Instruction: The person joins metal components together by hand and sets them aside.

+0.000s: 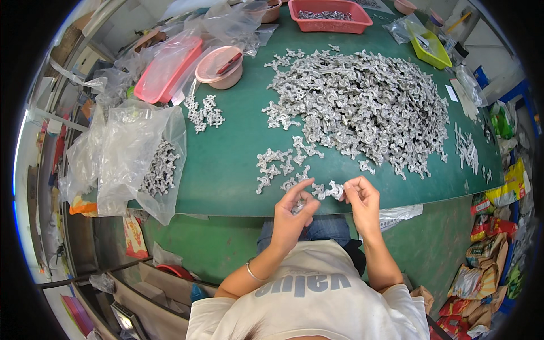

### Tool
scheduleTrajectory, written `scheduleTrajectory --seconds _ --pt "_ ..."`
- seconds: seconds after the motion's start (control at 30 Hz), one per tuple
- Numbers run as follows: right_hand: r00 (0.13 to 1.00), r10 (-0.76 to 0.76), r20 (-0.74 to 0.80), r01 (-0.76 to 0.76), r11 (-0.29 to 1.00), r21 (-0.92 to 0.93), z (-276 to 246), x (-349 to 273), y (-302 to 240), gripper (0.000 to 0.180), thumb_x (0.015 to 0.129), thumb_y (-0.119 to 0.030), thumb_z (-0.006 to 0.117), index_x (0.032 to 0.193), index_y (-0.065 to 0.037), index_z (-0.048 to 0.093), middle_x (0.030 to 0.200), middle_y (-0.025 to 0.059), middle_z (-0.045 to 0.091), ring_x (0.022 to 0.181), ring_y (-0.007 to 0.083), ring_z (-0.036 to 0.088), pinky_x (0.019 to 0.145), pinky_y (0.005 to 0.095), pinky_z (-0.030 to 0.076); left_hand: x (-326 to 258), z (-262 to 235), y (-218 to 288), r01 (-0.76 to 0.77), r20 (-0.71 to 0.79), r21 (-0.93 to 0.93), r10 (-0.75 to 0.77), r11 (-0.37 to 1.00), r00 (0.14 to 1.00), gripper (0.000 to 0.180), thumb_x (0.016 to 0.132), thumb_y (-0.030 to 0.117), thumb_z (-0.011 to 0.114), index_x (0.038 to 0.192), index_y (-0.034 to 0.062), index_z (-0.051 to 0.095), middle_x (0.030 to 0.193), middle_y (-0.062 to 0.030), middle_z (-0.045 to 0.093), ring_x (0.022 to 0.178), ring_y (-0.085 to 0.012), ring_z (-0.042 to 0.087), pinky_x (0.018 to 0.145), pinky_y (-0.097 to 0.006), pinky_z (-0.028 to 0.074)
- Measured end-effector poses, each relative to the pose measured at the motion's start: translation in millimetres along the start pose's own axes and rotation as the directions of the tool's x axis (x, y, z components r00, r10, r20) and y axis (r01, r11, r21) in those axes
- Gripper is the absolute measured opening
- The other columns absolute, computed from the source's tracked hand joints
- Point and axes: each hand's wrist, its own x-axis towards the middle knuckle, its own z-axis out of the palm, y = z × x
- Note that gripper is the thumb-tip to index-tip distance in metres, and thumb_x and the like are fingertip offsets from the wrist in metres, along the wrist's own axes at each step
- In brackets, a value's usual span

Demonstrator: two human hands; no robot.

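Observation:
Small silver metal castings with curved arms lie in a big heap (368, 107) on the green table (232, 164). At the table's front edge, my right hand (364, 205) pinches one silver casting (335, 191) between thumb and fingertips. My left hand (293, 212) is just left of it, fingers curled, with a bit of silver metal showing in its grasp. Another casting (318, 190) lies between the two hands, close to the pinched one. Just beyond my left hand is a loose group of castings (272, 161).
A clear plastic bag (122, 153) with castings beside it sits at the left edge. Behind it are a pink tray (170, 73) and a pink bowl (221, 79). A red tray (331, 25) stands at the back, a yellow-green basket (430, 51) at back right. Thin metal strips (466, 148) lie right.

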Motion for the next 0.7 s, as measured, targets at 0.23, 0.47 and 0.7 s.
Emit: scheduleTrajectory --seconds 0.23,0.47,0.7 --pt "0.987 0.044 0.154 -0.091 0.946 0.311 -1 -22 -28 0.01 0.085 -0.008 0.05 0.078 -0.002 0.051 0.064 0.0032 0.056 0.057 0.0054 0.047 0.054 0.0189 0.036 -13 15 18 -0.336 0.102 0.41 0.323 0.848 0.941 0.022 0.068 -0.005 0.065 0.089 -0.0013 0.059 0.082 -0.0058 0.057 0.072 -0.0085 0.052 0.064 -0.02 0.041" --pt "0.981 -0.032 0.19 -0.038 0.936 0.351 -1 -33 -43 0.009 0.085 -0.006 0.05 0.077 -0.001 0.049 0.069 0.0053 0.056 0.061 0.007 0.05 0.056 0.0197 0.038 -24 22 31 -0.467 0.168 0.435 0.44 0.77 0.882 0.02 0.066 -0.009 0.064 0.084 -0.002 0.059 0.081 -0.0084 0.058 0.07 -0.0105 0.052 0.062 -0.021 0.041" --pt "0.971 -0.112 0.209 0.018 0.913 0.407 -1 -36 -48 0.01 0.086 -0.004 0.047 0.077 0.0 0.047 0.071 0.007 0.055 0.062 0.007 0.047 0.057 0.0203 0.038 -29 27 39 -0.567 0.246 0.453 0.515 0.688 0.821 0.021 0.063 -0.008 0.064 0.083 -0.002 0.057 0.077 -0.0108 0.058 0.066 -0.0115 0.052 0.058 -0.021 0.041"
